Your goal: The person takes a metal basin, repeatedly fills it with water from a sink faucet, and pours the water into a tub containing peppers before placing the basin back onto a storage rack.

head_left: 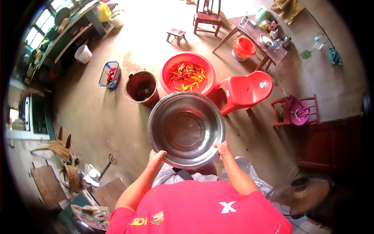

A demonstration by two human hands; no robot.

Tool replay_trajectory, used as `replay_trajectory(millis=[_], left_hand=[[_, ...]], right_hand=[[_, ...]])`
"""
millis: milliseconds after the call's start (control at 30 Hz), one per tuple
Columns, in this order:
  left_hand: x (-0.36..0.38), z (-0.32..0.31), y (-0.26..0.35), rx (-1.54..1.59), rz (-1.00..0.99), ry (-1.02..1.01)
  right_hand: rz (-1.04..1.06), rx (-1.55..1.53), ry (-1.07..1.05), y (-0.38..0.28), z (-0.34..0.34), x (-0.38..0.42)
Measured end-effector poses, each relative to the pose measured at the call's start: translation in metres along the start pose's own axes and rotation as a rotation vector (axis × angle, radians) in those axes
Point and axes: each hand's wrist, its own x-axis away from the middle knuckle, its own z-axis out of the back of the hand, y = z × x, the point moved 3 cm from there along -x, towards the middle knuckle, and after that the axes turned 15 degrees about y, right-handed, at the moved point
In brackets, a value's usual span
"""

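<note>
In front of torso [194, 206] | steel basin [184, 129]: round, mouth upward | left hand [157, 156], right hand [222, 150]: gripping rim [187, 93]

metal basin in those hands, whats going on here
A person is holding the metal basin by its near rim, left hand on one side, right hand on the other. Just beyond it, a red basin of red and yellow peppers sits on the floor, between a brown bucket and a red plastic chair.

Two hands [157, 157], one steel bowl [184, 130], one red basin [210, 72] and one fan [303, 195] show.
</note>
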Motion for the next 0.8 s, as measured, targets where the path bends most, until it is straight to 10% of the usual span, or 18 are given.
replay_trajectory(millis=[800], left_hand=[[-0.239,-0.124,-0.023,-0.167,0.507,0.162]], right_hand=[[-0.302,0.216,0.019,0.048,-0.104,-0.29]])
